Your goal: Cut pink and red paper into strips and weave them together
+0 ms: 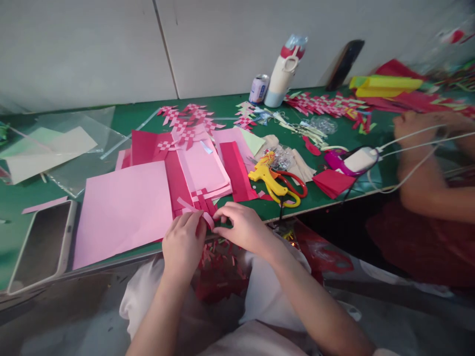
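From the head camera, both hands meet at the near edge of the green-topped worktable (141,114). The left hand (183,242) and the right hand (240,226) each pinch closed on the ends of a small woven piece of pink and dark red paper strips (200,203), which lies half on the table and half over the edge. That seems to let the fingers work the loose strip ends from below as well as above.

Just left of it lies a large light pink paper sheet (122,210), flat and hanging slightly past the edge. Further left rests a phone in a pale case (42,244).

To the right, yellow-handled scissors (272,182) lie near, within reach. Far back stand a white bottle with a red cap (284,74) and a small can (259,88).

On the far right another person's arm (426,183) shows, blurred. Free table room near the hands is narrow.
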`<state>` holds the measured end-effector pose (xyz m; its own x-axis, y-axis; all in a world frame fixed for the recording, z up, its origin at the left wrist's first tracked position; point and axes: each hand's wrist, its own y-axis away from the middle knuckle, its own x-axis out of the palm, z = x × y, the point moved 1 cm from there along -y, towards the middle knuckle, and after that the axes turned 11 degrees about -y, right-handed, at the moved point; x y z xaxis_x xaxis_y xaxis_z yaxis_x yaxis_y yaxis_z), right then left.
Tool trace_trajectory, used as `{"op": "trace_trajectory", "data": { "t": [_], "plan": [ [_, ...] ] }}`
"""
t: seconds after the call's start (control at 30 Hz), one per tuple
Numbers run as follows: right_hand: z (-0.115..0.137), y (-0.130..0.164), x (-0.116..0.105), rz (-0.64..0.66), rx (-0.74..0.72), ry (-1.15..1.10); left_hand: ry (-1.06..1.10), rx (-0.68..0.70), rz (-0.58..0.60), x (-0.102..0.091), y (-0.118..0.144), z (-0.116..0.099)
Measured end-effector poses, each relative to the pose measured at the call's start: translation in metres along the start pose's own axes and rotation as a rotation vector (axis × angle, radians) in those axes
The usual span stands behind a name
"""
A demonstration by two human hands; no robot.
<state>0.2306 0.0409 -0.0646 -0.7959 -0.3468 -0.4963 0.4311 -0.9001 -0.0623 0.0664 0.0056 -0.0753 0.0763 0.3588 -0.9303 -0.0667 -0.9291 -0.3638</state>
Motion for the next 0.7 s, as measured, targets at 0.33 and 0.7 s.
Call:
{"op": "trace_trajectory", "data": {
  "t": [0.33,0.7],
  "plan": [
    [0.001,-0.008,0.0,0.111,-0.161,0.27,-0.001,-0.033,-0.016,0.0,0.0,0.003],
    [0.009,-0.014,0.0,0.212,-0.302,0.491,0.001,-0.051,-0.006,0.001,0.0,0.002]
  ]
}}
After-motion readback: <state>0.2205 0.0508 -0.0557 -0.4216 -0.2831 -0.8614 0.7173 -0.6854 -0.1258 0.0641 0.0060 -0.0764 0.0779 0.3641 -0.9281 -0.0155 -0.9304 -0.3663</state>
